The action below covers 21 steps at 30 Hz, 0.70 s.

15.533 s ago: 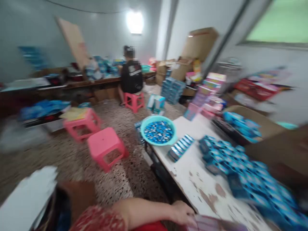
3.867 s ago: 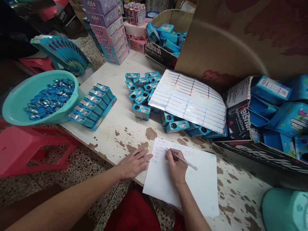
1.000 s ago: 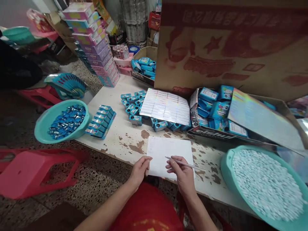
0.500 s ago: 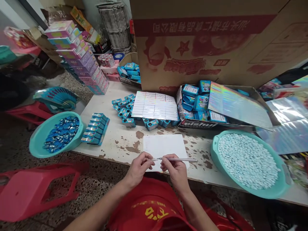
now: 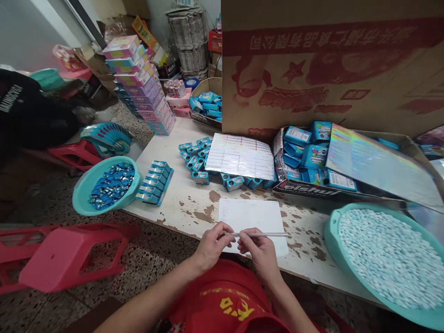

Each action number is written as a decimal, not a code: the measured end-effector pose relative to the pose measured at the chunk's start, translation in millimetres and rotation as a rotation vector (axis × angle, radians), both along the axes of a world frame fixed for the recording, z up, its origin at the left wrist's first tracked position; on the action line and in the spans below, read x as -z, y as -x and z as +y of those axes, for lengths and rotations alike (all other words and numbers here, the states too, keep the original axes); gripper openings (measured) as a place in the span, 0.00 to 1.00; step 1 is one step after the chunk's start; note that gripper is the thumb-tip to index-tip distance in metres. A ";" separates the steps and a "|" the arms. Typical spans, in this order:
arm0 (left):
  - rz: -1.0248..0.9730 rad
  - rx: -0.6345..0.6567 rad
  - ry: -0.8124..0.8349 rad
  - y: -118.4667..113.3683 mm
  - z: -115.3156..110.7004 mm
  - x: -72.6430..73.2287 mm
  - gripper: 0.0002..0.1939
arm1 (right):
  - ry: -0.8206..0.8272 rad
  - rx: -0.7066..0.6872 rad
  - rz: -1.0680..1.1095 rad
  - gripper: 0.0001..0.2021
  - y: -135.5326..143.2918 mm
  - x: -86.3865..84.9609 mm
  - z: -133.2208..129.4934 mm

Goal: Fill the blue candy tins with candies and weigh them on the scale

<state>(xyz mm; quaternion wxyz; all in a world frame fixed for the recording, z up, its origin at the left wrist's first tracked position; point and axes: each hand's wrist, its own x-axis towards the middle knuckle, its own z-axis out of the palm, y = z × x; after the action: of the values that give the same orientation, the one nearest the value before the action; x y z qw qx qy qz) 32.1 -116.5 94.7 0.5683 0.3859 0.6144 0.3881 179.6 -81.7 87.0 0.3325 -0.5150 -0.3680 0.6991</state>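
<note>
My right hand (image 5: 258, 249) pinches a slim clear pen (image 5: 270, 234), which lies level and points its back end to the right. My left hand (image 5: 217, 243) is closed at the pen's front end, with thumb and forefinger on a small clear piece that looks like the pen cap (image 5: 234, 234). The fingertips of both hands nearly meet, and they partly hide the join. Beneath them a white sheet of paper (image 5: 253, 212) lies on the table at its front edge.
Blue candy boxes (image 5: 194, 159) lie under a silvery label sheet (image 5: 239, 155). More boxes fill a carton (image 5: 315, 185) beside a basin of pale candies (image 5: 333, 231). A basin of blue-wrapped sweets (image 5: 81, 199), a row of boxes (image 5: 156, 182) and red stools (image 5: 55, 259) are left.
My hands have come closer together, and the gap between the pen tip and the clear piece has closed. The view has swung left, bringing a person in black into sight.
</note>
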 end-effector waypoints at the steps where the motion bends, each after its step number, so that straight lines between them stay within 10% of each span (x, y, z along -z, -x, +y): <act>1: -0.009 0.004 -0.003 0.2 -0.2 1.6 0.09 | 0.012 -0.014 0.015 0.19 2.0 1.6 -0.5; 11: -0.106 0.111 0.055 -8.9 -6.6 38.1 0.12 | 0.156 -0.079 -0.025 0.19 -2.1 35.3 -9.2; 21: 0.312 -0.181 0.277 34.1 -1.7 132.0 0.24 | -0.054 0.236 -0.690 0.15 -85.3 114.8 25.7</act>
<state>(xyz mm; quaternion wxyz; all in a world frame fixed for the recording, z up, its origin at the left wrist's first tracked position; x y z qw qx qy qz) -2.0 -118.2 -37.4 0.4769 0.3027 0.7744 0.2851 264.9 -56.0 -27.7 0.2806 -0.7506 -0.4148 0.4311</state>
